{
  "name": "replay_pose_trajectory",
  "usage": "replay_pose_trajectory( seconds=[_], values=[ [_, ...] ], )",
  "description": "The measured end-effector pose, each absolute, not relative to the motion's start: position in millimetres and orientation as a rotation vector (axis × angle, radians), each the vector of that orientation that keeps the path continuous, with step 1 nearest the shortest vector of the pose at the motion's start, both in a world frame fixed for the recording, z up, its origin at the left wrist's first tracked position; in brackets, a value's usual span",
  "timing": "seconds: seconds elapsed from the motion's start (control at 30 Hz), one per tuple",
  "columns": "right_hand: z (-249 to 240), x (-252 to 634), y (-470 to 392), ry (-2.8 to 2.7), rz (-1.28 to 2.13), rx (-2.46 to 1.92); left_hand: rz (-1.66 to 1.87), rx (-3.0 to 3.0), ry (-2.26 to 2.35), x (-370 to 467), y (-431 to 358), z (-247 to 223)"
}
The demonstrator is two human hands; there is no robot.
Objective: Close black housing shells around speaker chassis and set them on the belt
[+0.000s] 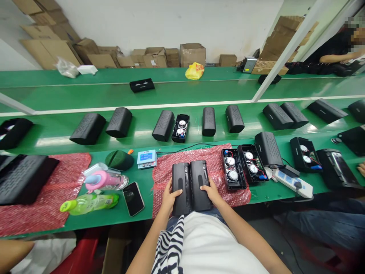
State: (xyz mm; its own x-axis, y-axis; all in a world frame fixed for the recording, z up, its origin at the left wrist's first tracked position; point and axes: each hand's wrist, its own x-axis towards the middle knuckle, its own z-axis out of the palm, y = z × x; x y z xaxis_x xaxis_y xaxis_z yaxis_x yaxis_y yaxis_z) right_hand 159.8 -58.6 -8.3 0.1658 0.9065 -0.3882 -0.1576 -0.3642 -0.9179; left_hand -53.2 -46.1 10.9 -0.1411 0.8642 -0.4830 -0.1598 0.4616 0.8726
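Two black speaker-like housings lie side by side on red bubble wrap [162, 167] at the table's front edge. My left hand [172, 196] grips the left housing [181, 186], thumb on top and fingers down its outer side. Around the right housing [201, 184] my right hand [211, 191] is closed the same way, thumb on top. Just right of them, two open housings [234, 169] [253, 163] show round silver drivers and wires. A small meter with a blue screen [146, 158] sits behind and to the left.
Left of the wrap lie a phone [133, 198], a green bottle [89, 203] and a pink bottle [105, 180]. A power strip [293, 183] is at the right. More black housings [164, 125] line the green surface behind. Co-workers' arms show at both sides.
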Motion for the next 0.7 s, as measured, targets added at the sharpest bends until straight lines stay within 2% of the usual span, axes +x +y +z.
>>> replay_pose_trajectory(
  seconds=[0.7],
  values=[
    [1, 159, -59, -0.727, 1.424, -1.482, 1.006, 0.601, 1.392, -51, -47, 19]
  ],
)
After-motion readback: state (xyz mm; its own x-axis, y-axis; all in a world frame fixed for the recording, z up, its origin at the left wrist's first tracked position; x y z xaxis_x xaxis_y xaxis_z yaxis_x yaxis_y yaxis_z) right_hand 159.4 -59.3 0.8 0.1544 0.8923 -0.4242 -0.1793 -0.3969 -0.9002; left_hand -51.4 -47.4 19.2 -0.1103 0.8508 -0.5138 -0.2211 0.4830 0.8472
